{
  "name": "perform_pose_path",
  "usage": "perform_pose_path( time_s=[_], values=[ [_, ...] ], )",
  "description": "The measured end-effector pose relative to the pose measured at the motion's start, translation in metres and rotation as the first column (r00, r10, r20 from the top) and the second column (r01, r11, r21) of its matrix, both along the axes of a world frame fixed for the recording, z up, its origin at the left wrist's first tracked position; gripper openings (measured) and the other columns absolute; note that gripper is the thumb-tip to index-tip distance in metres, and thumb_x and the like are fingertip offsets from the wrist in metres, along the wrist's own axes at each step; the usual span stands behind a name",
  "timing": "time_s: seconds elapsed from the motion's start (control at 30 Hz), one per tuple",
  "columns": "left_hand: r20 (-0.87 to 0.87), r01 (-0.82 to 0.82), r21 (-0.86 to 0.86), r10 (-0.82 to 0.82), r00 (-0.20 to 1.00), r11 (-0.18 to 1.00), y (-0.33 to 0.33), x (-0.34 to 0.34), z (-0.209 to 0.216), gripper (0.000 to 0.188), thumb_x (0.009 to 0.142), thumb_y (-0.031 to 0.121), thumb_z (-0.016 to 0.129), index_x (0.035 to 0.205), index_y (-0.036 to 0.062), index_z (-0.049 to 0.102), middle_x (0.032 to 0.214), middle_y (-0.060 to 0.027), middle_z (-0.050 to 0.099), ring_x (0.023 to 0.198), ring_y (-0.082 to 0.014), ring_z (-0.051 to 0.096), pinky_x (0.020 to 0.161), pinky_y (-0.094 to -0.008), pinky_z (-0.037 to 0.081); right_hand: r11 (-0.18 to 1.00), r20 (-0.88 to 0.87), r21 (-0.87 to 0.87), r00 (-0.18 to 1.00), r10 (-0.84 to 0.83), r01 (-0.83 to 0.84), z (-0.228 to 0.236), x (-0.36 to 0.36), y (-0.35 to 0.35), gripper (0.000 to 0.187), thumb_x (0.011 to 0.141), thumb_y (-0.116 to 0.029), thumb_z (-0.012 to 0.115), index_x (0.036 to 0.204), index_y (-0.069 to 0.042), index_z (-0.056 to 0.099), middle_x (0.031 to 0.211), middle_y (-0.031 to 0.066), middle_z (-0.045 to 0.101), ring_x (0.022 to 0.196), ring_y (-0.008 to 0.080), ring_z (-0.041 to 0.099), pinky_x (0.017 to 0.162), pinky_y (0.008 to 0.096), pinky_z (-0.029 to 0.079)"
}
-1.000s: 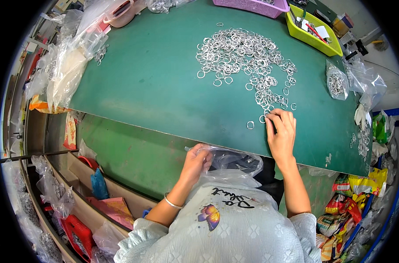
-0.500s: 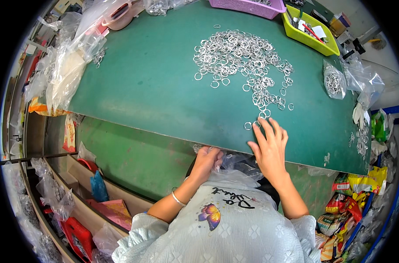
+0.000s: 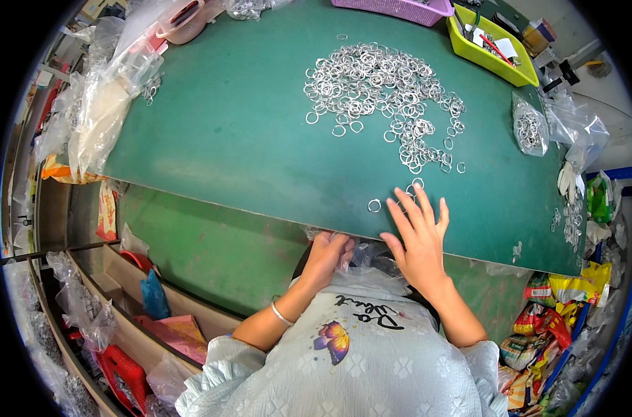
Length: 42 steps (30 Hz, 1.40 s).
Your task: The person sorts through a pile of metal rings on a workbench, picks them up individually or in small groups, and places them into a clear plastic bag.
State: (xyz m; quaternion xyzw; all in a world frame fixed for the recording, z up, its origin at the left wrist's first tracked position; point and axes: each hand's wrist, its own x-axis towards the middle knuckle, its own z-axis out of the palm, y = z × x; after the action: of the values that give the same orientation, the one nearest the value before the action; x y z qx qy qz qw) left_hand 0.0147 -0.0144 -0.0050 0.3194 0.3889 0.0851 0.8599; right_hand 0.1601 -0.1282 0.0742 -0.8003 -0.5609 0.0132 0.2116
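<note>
On the green table (image 3: pixel 232 139) lies a large heap of silver metal rings (image 3: pixel 371 80), with a tail trailing toward me. My right hand (image 3: pixel 421 250) is open near the front edge, fingers spread, its fingertips over a few loose rings that they partly hide. One single ring (image 3: pixel 374 206) lies to the left of those fingers. Just below the table edge, my left hand (image 3: pixel 324 260) is closed, pinching the rim of a clear plastic bag (image 3: pixel 373 258) that hangs against my lap. What the bag holds cannot be made out.
At the back stand a purple basket (image 3: pixel 399 10) and a yellow-green basket (image 3: pixel 495 61) with tools. A bag of rings (image 3: pixel 530 128) lies at the right. Clear plastic bags (image 3: pixel 104 115) crowd the left side. Below left are compartments (image 3: pixel 211 321) with bags.
My right hand has shifted slightly left and its fingers have spread. A loose ring near them has slid left toward the table edge. My left hand stays in place.
</note>
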Motion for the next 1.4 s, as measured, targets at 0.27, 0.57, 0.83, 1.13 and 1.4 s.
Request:
perform_pose_path(
  time_s=[0.27,0.57,0.83,1.13,1.4],
  values=[
    [-0.042,0.004,-0.024,-0.005,0.999,1.000,0.000,0.003,0.006,0.015,0.094,0.020,0.055,0.087,0.0079,0.051,0.066,0.0015,0.048,0.051,-0.0074,0.043,0.043,-0.0229,0.030,0.999,-0.026,0.021,0.999,-0.028,0.028,-0.006,-0.002,-0.021,0.044,0.079,-0.020,0.070,0.119,-0.005,0.059,0.131,0.0067,0.053,0.132,0.0304,0.039,0.106,0.0631,0.016],
    [-0.035,0.024,-0.012,-0.025,0.999,1.000,0.002,0.003,0.008,0.016,0.094,0.020,0.056,0.085,0.0074,0.051,0.065,0.0013,0.048,0.051,-0.0074,0.042,0.043,-0.0229,0.030,0.961,0.109,0.226,0.976,-0.188,0.159,-0.007,0.043,0.002,0.012,0.076,-0.006,0.071,0.087,-0.007,0.066,0.097,0.0030,0.062,0.099,0.0229,0.057,0.099,0.0486,0.029],
    [-0.018,0.008,-0.016,-0.008,1.000,1.000,0.001,0.002,0.007,0.016,0.095,0.020,0.055,0.086,0.0071,0.051,0.066,0.0013,0.048,0.052,-0.0075,0.042,0.044,-0.0230,0.031,0.876,-0.097,0.328,0.935,-0.341,0.354,-0.003,0.057,-0.004,0.005,0.082,-0.002,0.065,0.087,-0.002,0.066,0.089,0.0066,0.066,0.087,0.0211,0.059,0.086,0.0336,0.040],
    [-0.073,0.014,-0.036,-0.017,0.997,0.999,0.002,0.006,0.015,0.014,0.094,0.019,0.056,0.086,0.0082,0.051,0.067,0.0006,0.046,0.051,-0.0081,0.041,0.045,-0.0225,0.031,0.954,-0.306,0.225,0.944,-0.121,0.196,-0.006,0.043,-0.001,0.011,0.076,-0.001,0.069,0.086,0.000,0.066,0.093,0.0088,0.065,0.087,0.0258,0.059,0.080,0.0352,0.042],
    [-0.040,0.018,-0.010,-0.019,0.999,1.000,0.001,0.004,0.014,0.016,0.095,0.020,0.056,0.085,0.0082,0.051,0.066,0.0010,0.044,0.052,-0.0081,0.041,0.045,-0.0225,0.030,0.985,-0.062,0.172,0.997,0.041,-0.030,0.005,0.020,0.007,0.042,0.076,-0.005,0.068,0.117,-0.003,0.060,0.119,0.0111,0.058,0.108,0.0309,0.053,0.086,0.0392,0.042]
  ],
)
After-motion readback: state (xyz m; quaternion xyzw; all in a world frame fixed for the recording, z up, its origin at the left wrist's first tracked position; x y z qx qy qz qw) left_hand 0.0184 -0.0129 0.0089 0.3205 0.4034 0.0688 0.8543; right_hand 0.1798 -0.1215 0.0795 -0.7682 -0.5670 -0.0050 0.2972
